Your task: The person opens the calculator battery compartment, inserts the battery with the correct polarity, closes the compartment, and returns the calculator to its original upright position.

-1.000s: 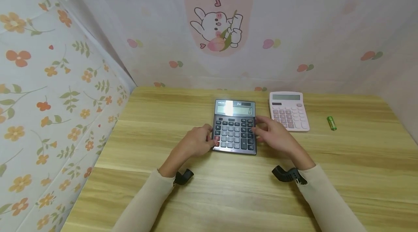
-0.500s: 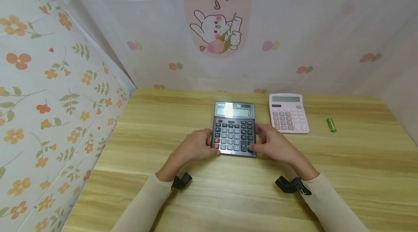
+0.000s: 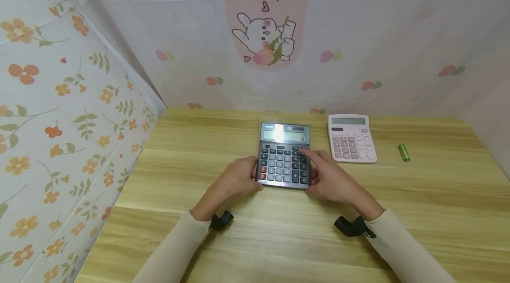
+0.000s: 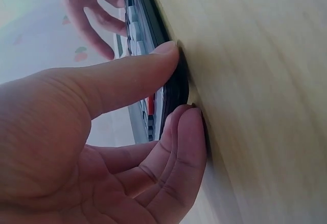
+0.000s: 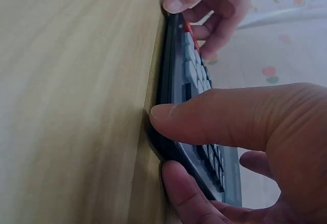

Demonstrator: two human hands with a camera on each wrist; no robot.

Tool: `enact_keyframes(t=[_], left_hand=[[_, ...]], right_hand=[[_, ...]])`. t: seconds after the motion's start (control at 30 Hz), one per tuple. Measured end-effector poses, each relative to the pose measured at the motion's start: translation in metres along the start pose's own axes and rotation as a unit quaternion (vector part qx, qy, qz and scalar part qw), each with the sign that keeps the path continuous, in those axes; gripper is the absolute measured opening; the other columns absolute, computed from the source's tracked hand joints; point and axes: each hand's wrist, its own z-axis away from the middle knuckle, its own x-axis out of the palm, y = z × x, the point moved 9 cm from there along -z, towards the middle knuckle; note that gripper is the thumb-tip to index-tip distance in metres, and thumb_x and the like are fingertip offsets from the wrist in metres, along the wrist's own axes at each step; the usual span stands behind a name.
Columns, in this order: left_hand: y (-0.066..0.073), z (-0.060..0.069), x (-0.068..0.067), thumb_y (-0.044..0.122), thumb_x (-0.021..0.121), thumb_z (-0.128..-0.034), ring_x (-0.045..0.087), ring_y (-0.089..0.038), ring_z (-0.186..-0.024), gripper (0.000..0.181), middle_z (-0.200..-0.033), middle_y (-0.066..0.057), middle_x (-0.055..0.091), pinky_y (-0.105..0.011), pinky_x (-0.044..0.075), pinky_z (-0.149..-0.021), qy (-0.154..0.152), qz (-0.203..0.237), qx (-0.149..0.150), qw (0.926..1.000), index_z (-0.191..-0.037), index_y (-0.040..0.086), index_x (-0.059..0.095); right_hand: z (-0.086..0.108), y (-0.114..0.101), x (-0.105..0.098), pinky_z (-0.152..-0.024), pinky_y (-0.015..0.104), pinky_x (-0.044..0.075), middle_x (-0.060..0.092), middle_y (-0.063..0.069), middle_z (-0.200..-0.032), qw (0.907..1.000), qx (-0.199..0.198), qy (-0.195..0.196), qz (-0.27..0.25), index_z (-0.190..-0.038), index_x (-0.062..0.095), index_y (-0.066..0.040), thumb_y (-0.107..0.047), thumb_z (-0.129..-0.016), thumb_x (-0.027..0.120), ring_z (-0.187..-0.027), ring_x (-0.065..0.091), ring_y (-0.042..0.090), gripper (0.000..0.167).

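A dark grey calculator [image 3: 283, 154] lies on the wooden table with 0 on its display. My left hand [image 3: 237, 177] holds its near left corner, thumb [image 4: 153, 65] against the front edge and fingers bent at the left side. At the near right corner my right hand [image 3: 331, 180] grips the calculator, its thumb [image 5: 189, 121] on the front edge. The right index finger reaches over the upper right keys; whether it presses one I cannot tell. In the left wrist view, the calculator [image 4: 176, 83] appears edge-on, close to the tabletop.
A pink calculator [image 3: 361, 141] lies just right of the dark one, near the back edge. Farther right is a green battery [image 3: 404, 153]. A patterned cloth [image 3: 179, 52] hangs behind the table [image 3: 271, 234], with flowered cloth on the left.
Both thumbs have shifted from the lower keys to the calculator's front edge. My right index finger now reaches over the upper right keys. The calculator has slid slightly left.
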Motion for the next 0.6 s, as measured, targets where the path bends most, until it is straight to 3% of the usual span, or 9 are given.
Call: enact_keyframes(t=[0.3,0.5,0.6], left_hand=[[-0.01,-0.008,-0.012,0.016,0.097,-0.0858,0.06,-0.022,-0.081,0.057,-0.09,-0.005,0.062,-0.034,0.051,-0.07,0.005,-0.012,-0.019,0.9997,-0.128,-0.002,0.063],[-0.016,-0.017,-0.019,0.018,0.095,-0.0886,0.059,-0.023,-0.085,0.065,-0.093,-0.006,0.061,-0.035,0.05,-0.074,0.007,-0.031,-0.015,0.9994,-0.139,-0.006,0.062],[-0.017,-0.019,-0.022,0.017,0.093,-0.0899,0.058,-0.024,-0.087,0.061,-0.094,-0.007,0.061,-0.037,0.051,-0.076,0.008,-0.036,-0.011,0.9993,-0.138,-0.006,0.063]], right_hand=[[-0.022,-0.006,0.002,-0.078,0.035,0.061,0.046,0.034,-0.146,0.9996,-0.012,0.005,0.026,-0.168,0.039,-0.002,0.008,-0.074,0.092,-0.094,0.067,0.025,0.108],[-0.036,-0.006,0.002,-0.081,0.037,0.061,0.046,0.033,-0.15,0.9994,-0.007,0.007,0.034,-0.168,0.039,-0.002,0.007,-0.077,0.091,-0.097,0.066,0.028,0.106],[-0.041,-0.005,0.002,-0.084,0.038,0.062,0.046,0.035,-0.15,0.9994,-0.008,0.01,0.031,-0.168,0.039,-0.001,0.009,-0.076,0.092,-0.1,0.067,0.029,0.106]])
